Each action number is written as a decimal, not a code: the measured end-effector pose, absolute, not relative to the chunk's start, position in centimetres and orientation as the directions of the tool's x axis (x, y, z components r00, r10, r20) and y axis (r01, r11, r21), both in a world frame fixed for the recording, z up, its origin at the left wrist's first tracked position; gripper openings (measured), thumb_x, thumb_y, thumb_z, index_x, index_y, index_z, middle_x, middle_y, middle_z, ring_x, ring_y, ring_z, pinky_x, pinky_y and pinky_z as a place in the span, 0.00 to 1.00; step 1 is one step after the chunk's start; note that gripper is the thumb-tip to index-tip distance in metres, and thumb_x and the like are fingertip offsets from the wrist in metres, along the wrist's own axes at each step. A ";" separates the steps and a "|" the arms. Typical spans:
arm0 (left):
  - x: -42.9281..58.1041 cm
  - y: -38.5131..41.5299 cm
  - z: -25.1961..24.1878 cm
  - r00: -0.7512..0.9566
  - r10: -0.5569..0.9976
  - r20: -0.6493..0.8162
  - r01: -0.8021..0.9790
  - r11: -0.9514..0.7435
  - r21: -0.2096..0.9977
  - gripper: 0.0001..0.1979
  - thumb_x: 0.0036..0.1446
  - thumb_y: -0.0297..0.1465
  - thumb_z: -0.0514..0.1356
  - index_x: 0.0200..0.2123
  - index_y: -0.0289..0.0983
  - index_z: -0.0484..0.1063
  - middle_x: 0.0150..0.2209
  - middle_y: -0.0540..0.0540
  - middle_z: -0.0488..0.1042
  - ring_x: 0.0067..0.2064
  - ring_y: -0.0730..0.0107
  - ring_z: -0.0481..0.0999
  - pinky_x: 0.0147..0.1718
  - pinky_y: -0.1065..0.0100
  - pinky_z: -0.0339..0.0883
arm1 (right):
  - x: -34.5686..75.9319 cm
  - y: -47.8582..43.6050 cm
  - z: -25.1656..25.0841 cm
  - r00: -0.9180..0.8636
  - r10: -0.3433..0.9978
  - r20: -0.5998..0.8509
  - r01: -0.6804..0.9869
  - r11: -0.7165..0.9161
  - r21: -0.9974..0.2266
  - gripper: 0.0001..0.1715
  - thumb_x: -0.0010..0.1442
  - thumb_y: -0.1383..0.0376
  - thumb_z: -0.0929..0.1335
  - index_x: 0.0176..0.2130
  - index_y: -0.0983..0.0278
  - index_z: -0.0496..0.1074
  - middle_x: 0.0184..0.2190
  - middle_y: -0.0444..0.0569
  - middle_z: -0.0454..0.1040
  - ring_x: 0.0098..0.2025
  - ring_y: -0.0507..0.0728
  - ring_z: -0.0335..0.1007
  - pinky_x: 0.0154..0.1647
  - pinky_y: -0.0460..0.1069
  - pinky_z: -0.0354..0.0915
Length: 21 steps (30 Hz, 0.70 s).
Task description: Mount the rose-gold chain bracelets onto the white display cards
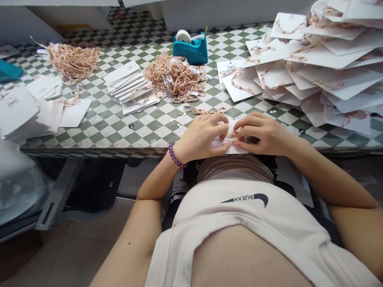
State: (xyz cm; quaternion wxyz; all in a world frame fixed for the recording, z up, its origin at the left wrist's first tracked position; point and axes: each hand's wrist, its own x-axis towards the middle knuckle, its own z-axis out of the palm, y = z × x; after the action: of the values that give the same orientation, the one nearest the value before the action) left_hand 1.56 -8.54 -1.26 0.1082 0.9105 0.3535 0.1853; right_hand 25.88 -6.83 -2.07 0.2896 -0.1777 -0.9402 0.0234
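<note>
Your left hand and right hand are closed, pinching a white card bearing a gold chain, at the edge of the checkered table.

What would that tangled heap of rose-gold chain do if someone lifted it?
The heap of rose-gold chain would probably sag and drape, since its links slump in loose loops. Its strands look interwoven, so lifting one may drag others along. The white paper tags among it might snag too.

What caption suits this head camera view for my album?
Left hand and right hand pinch a gold chain on a white card.
</note>
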 end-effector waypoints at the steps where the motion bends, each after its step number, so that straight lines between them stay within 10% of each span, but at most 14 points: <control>1: 1.6 -8.5 -1.3 0.681 0.682 0.265 0.598 -0.728 0.336 0.09 0.62 0.37 0.60 0.32 0.39 0.71 0.55 0.42 0.75 0.53 0.57 0.76 0.55 0.55 0.64 | 25.9 -6.8 -2.1 -0.768 0.347 0.539 0.319 0.936 -0.148 0.07 0.65 0.65 0.70 0.34 0.64 0.73 0.40 0.50 0.79 0.39 0.55 0.73 0.44 0.51 0.72; 21: 1.8 -8.5 -1.5 0.630 0.727 0.273 0.602 -0.679 0.420 0.03 0.62 0.31 0.59 0.39 0.38 0.70 0.46 0.41 0.74 0.50 0.60 0.75 0.53 0.60 0.69 | 26.2 -6.5 -2.3 -0.790 0.339 0.510 0.279 0.941 -0.192 0.11 0.70 0.66 0.66 0.49 0.63 0.78 0.41 0.51 0.79 0.41 0.55 0.72 0.43 0.50 0.71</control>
State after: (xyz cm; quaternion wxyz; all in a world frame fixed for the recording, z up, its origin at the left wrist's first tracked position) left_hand 1.83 -8.51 -1.51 0.1461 0.8907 0.3731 0.2144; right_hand 26.17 -6.53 -2.29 0.2793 -0.1637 -0.9446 0.0535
